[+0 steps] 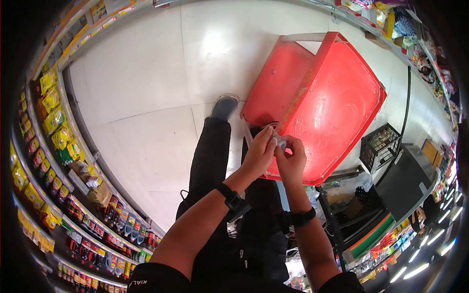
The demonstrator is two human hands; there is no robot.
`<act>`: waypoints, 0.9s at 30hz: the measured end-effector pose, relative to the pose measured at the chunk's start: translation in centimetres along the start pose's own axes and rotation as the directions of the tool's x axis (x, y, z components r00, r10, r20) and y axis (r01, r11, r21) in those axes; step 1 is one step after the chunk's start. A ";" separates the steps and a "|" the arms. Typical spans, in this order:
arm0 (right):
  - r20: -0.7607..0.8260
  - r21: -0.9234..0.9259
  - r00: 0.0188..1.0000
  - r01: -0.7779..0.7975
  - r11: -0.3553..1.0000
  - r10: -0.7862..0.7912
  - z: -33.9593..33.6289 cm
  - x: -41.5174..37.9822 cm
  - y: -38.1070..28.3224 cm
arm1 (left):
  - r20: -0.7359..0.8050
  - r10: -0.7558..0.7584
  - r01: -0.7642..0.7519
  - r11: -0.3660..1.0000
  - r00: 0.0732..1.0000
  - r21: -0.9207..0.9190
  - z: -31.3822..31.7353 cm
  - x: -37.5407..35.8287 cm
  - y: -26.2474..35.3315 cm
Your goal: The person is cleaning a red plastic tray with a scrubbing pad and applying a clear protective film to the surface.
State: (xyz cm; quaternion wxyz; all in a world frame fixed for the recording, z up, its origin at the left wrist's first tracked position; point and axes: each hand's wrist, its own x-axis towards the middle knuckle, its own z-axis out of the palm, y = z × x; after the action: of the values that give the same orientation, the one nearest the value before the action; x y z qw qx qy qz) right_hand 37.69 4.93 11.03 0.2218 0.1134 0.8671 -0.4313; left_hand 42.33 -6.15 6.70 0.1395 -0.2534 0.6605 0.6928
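Note:
My left hand and my right hand meet in front of my body, fingers closed round a small greyish crumpled item. What the item is cannot be made out. Both hands are over the near edge of a red tiered plastic stand, whose top tray looks wet or smeared. A lower red panel shows behind it. I wear a dark watch on the left wrist and a dark band on the right.
Stocked shelves curve along the left, with more shelves at the upper right. A black crate stands on the pale floor right of the stand, near a dark grey counter. My foot is left of the stand.

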 end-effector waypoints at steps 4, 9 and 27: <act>-0.011 -0.030 1.000 -0.002 1.000 0.001 1.6 -0.5 -0.5 | -0.096 0.049 -0.029 0.979 0.994 0.202 -0.5 -0.7 -1.0; 0.058 -0.225 0.998 0.034 0.974 -0.022 2.2 -1.7 -1.1 | -0.069 -0.112 0.121 0.984 0.991 0.133 -0.9 -2.2 -2.4; 0.061 -0.327 0.994 0.110 0.939 -0.095 2.3 -6.5 1.2 | -0.017 -0.263 0.263 0.965 0.965 0.000 -0.6 -6.3 -1.8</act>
State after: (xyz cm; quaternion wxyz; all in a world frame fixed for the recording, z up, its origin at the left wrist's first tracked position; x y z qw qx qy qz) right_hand 44.48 3.81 12.14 0.2338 0.0198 0.9267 -0.2935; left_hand 48.68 -5.68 8.56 0.2251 -0.3446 0.6229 0.6652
